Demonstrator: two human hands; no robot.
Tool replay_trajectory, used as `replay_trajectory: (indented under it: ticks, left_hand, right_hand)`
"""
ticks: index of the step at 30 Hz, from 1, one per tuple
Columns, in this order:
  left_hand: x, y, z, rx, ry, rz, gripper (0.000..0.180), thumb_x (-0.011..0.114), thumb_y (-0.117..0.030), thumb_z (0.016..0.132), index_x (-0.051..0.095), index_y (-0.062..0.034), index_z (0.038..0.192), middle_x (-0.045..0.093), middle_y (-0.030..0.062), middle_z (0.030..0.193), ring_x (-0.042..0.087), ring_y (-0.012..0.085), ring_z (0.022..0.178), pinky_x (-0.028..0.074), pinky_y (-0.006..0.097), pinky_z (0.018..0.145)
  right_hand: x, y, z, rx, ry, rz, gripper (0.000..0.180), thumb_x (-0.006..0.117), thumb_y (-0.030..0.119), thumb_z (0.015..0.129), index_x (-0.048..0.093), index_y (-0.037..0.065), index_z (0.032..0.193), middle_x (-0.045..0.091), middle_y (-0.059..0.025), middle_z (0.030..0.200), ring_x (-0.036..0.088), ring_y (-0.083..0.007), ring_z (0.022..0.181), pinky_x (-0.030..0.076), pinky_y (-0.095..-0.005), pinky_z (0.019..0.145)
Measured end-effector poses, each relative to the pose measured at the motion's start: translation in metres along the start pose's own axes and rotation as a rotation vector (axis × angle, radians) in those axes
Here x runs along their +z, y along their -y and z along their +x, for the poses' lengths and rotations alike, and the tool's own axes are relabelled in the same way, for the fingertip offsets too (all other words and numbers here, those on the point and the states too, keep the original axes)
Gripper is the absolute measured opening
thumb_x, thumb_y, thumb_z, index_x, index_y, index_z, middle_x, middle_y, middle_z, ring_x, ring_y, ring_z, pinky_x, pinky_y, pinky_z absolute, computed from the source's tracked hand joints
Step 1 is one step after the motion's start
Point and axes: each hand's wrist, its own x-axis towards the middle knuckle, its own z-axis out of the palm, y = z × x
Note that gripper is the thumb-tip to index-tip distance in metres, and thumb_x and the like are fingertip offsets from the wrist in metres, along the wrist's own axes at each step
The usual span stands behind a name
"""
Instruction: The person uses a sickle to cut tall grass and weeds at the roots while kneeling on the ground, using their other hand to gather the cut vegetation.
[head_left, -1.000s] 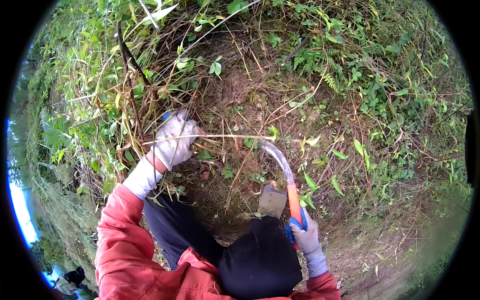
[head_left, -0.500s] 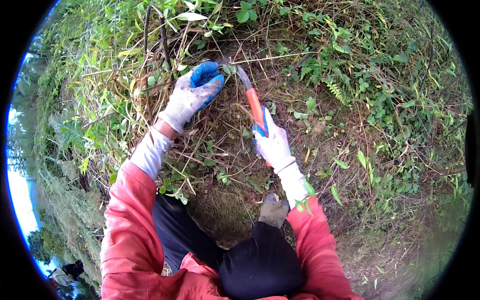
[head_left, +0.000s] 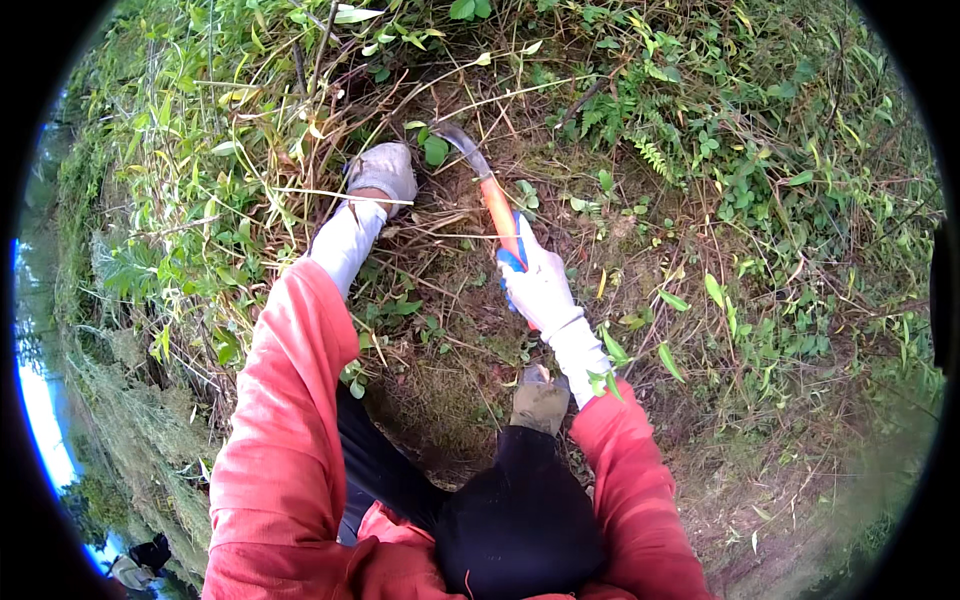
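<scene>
A sickle (head_left: pixel 496 207) with an orange handle and a short curved metal blade is gripped in my right hand (head_left: pixel 540 280), which wears a white glove with blue on the palm side. Its blade tip points up and left, close to some green leaves (head_left: pixel 435 150) above bare soil. My left hand (head_left: pixel 386 172), in a soiled white glove, is down among dry stems (head_left: pixel 320 150) left of the blade. Only the back of that glove shows; its fingers are out of sight, so a hold on the stems cannot be made out. A thin pale stalk crosses its wrist.
Dense weeds (head_left: pixel 170 200) cover the slope on the left, with ferns and creepers (head_left: pixel 740 180) to the right. A leafy sprig (head_left: pixel 615 355) hangs by my right sleeve. My boot (head_left: pixel 540 400) and dark-trousered knee (head_left: pixel 520 510) are below. Someone (head_left: pixel 135 565) is far off at lower left.
My left hand has turned over and moved down and slightly left into the stems, hiding its blue fingers. The sickle has shifted a little left, its blade tilting further left.
</scene>
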Motion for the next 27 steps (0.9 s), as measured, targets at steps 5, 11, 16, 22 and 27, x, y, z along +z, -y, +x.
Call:
replay_trajectory:
  ticks: [5,11,16,22,27]
  left_hand:
    - [0.006,0.021,-0.106,0.388,-0.090,0.229,0.020,0.061,-0.018,0.068,0.062,-0.0084,0.086,0.064,0.0100,0.077,0.064,0.0295,0.076,0.051,0.041,0.069]
    - [0.010,0.057,-0.110,0.393,-0.036,0.045,0.039,0.069,-0.021,0.063,0.058,-0.0072,0.097,0.061,0.0129,0.088,0.059,0.0337,0.078,0.047,0.043,0.069]
    - [-0.012,0.083,-0.137,0.509,-0.058,-0.123,0.045,0.068,-0.022,0.064,0.056,-0.0032,0.103,0.059,0.0177,0.096,0.056,0.0367,0.090,0.045,0.043,0.079]
    - [-0.032,0.201,-0.188,-0.060,0.146,-1.404,0.029,0.053,-0.023,0.088,0.063,-0.0020,0.106,0.065,0.0130,0.100,0.063,0.0228,0.084,0.050,0.031,0.077]
    - [-0.050,0.185,-0.175,0.247,-0.179,-0.976,0.019,0.056,0.000,0.083,0.064,0.0013,0.101,0.066,0.0106,0.100,0.062,0.0179,0.093,0.050,0.032,0.085]
  right_hand:
    - [-0.025,0.016,-0.144,-0.136,0.030,-0.078,0.069,0.064,0.011,0.083,0.028,0.006,0.142,0.062,-0.0208,0.108,0.065,-0.0356,0.089,0.051,-0.0385,0.077]
    - [-0.015,0.056,-0.082,0.311,0.006,0.492,0.062,0.060,0.013,0.087,0.030,0.009,0.142,0.060,-0.0102,0.069,0.057,-0.0147,0.051,0.045,-0.0286,0.047]
    - [0.021,0.018,-0.058,0.223,0.234,0.223,0.062,0.060,0.021,0.087,0.031,0.008,0.140,0.058,-0.0159,0.063,0.059,-0.0226,0.050,0.045,-0.0357,0.049]
    - [0.011,0.027,-0.078,0.304,0.221,0.357,0.062,0.059,0.016,0.089,0.029,0.014,0.143,0.059,-0.0043,0.067,0.054,-0.0104,0.051,0.047,-0.0283,0.048]
    - [0.026,0.047,-0.037,0.310,0.264,0.489,0.055,0.058,0.013,0.088,0.037,0.009,0.139,0.057,-0.0025,0.066,0.052,-0.0087,0.049,0.044,-0.0268,0.043]
